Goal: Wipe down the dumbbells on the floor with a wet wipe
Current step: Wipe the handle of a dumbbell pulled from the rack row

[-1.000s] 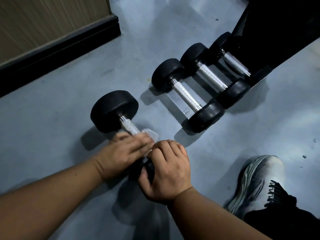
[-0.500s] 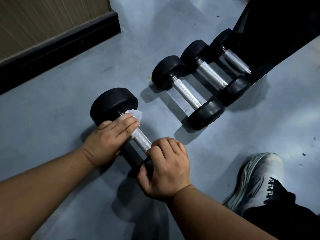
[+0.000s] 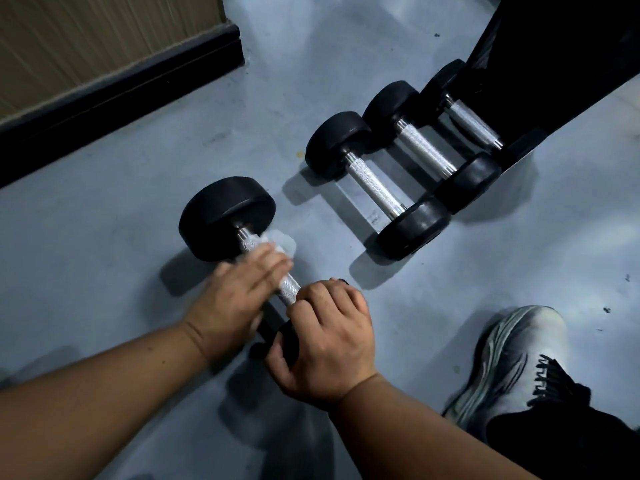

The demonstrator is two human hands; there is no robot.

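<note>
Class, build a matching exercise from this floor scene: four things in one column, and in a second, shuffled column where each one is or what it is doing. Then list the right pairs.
Column one
1. wet wipe
2. right hand
3. nearest dumbbell
4. sneaker

Column two
A. lies apart from the row of three other dumbbells
B. stands on the floor at the lower right
C. pressed on the metal handle under the left hand
D. grips the near black end of the dumbbell

Pairs: 1-C, 2-D, 3-A, 4-B
</note>
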